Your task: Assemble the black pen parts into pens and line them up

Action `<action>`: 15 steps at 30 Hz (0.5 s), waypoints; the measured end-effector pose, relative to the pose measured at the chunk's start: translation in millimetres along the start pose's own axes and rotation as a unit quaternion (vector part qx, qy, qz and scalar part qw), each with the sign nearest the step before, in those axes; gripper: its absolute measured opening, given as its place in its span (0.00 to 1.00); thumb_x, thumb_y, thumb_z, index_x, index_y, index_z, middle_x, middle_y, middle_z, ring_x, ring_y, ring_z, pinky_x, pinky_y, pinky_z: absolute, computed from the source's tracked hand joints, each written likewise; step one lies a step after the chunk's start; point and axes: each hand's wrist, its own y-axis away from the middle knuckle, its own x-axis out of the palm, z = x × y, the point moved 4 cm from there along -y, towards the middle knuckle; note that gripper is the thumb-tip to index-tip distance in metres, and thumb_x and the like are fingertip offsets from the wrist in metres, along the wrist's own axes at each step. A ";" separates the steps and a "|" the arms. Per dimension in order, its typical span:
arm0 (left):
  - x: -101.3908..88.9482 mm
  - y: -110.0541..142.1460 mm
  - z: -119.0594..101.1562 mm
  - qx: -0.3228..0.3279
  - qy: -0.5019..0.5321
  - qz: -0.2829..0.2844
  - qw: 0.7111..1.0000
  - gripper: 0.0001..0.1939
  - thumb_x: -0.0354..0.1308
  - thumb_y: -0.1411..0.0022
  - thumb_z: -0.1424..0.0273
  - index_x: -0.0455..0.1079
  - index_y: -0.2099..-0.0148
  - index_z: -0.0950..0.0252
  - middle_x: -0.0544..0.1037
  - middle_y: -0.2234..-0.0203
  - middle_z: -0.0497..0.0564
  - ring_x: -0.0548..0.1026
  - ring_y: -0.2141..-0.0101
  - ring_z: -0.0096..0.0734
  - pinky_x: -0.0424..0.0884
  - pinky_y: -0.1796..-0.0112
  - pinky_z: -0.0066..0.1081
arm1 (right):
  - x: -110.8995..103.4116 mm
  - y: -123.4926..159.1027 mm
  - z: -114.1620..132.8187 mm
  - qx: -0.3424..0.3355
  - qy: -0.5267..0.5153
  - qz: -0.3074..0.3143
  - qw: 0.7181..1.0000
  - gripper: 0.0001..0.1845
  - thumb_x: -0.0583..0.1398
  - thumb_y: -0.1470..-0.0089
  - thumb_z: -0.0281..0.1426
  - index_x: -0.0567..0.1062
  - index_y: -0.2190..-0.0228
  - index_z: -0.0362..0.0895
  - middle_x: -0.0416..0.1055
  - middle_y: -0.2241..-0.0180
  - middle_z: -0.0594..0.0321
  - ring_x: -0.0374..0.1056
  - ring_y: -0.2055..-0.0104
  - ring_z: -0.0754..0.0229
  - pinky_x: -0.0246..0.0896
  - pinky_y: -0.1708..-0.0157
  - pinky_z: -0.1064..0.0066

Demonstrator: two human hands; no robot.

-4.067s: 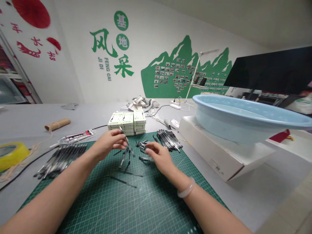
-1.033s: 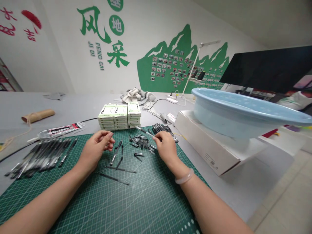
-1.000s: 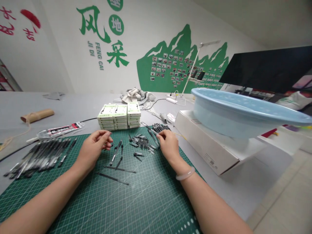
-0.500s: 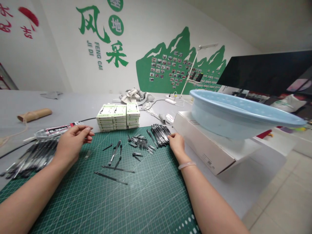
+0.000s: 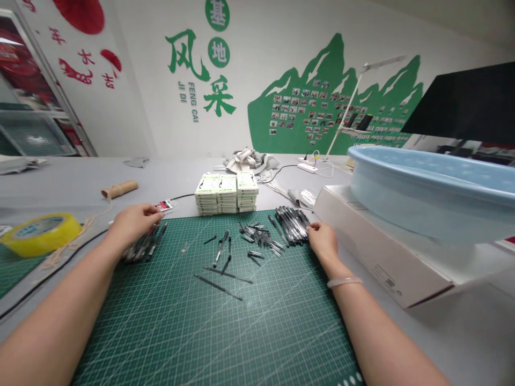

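Note:
My left hand (image 5: 134,228) is over the left-hand bundle of black pens (image 5: 151,244), thumb and fingers closed together; what they hold, if anything, is hidden. At the right edge of a second row of clear-barrelled black pens (image 5: 293,224) is my right hand (image 5: 323,242), its fingers curled and pinched against the row. Between the hands, small caps and tips (image 5: 257,235) are heaped on the green cutting mat (image 5: 217,338). Nearer to me lie a single pen (image 5: 221,247), some small dark parts and two thin ink refills (image 5: 219,287).
Stacked small white-and-green boxes (image 5: 217,201) stand behind the mat. On the right, a large blue basin (image 5: 434,198) rests on a white carton (image 5: 374,246). Yellow tape (image 5: 42,236), a wooden tube (image 5: 119,188) and a cord are at the left; crumpled cloth (image 5: 251,160) is behind.
The view has swung left, so the table things appear further right. My left hand has moved over the left pens. My right hand stays by the right-hand row.

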 end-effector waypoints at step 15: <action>31.2 13.0 13.7 -0.021 -0.329 0.067 0.942 0.16 0.60 0.51 0.58 0.60 0.79 0.62 0.74 0.75 0.60 0.74 0.67 0.56 0.66 0.69 0.40 | -27.6 29.6 51.8 -0.150 -0.049 -0.107 0.982 0.10 0.54 0.47 0.27 0.77 0.68 0.40 0.73 0.66 0.52 0.66 0.59 0.51 0.57 0.53 0.60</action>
